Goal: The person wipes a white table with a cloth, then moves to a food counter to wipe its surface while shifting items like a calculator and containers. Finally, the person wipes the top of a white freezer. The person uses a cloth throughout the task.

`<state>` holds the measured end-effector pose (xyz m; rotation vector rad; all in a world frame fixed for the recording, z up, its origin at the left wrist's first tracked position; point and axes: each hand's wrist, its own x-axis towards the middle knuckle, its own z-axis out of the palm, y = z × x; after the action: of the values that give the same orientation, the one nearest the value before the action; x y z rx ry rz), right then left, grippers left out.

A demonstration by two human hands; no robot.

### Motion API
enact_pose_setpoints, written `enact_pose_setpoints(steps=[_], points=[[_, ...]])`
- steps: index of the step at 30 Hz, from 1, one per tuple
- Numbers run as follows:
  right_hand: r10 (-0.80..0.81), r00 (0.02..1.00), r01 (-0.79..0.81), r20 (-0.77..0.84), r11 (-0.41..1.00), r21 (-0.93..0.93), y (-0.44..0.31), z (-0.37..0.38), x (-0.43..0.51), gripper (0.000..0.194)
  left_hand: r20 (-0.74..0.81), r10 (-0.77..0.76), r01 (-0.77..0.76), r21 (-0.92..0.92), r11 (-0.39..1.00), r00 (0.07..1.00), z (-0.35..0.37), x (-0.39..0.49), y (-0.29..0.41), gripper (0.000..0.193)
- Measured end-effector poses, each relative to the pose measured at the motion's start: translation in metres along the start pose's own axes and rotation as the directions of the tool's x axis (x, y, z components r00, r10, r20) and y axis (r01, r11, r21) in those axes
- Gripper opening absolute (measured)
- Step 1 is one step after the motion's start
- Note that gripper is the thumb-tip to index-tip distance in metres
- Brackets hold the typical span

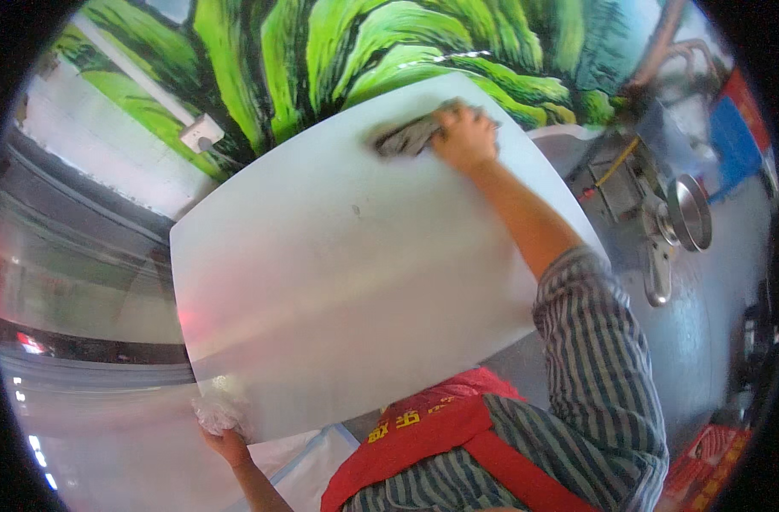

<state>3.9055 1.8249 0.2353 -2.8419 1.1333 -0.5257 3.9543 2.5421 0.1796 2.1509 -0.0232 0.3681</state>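
My right hand [464,136] presses a dark grey cloth [405,136] against the far part of a large white table top [338,256]; hand and cloth are slightly blurred. Crumpled clear plastic [218,409] is at the near left corner of the table, in my left hand [228,445], whose fingers are mostly hidden by it. Small faint marks show near the middle of the white surface. A red apron [421,435] with yellow writing, worn over a striped shirt, lies against the near edge.
A painted green mural [389,38] covers the wall beyond the table, with a white socket box [202,132] at left. To the right stands a machine with a round metal pan [689,212], beside a blue panel [735,147]. A red container [709,457] is at lower right.
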Motion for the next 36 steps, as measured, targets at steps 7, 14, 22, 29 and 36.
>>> enact_pose_setpoints(steps=[7, 14, 22, 29, 36], points=[[0.047, 0.999, -0.046, -0.007, 0.996, 0.077, 0.010, 0.046, 0.148, 0.056, 0.030, -0.179, 0.181, -0.146, 0.972, 0.983, -0.011, 0.001, -0.010, 0.053], [-0.647, 0.761, 0.580, 0.051, 0.713, 0.394, -0.222, 0.036, 0.045, 0.043, -0.001, -0.108, 0.107, -0.131, 0.986, 0.994, -0.014, 0.000, -0.018, 0.048], [-0.717, 0.696, 0.675, -0.035, 0.637, 0.372, -0.237, 0.055, 0.045, 0.047, 0.000, -0.052, 0.052, -0.041, 0.998, 0.999, -0.017, 0.007, -0.030, 0.051], [0.038, 0.999, -0.038, 0.001, 0.998, 0.045, 0.032, 0.038, 0.129, 0.054, 0.016, -0.137, 0.138, -0.096, 0.986, 0.990, -0.011, 0.008, -0.016, 0.049], [0.059, 0.998, -0.052, -0.033, 0.981, 0.186, 0.146, 0.004, -0.002, 0.051, 0.024, 0.102, -0.103, 0.085, 0.991, 0.995, 0.000, 0.012, -0.008, 0.053]])
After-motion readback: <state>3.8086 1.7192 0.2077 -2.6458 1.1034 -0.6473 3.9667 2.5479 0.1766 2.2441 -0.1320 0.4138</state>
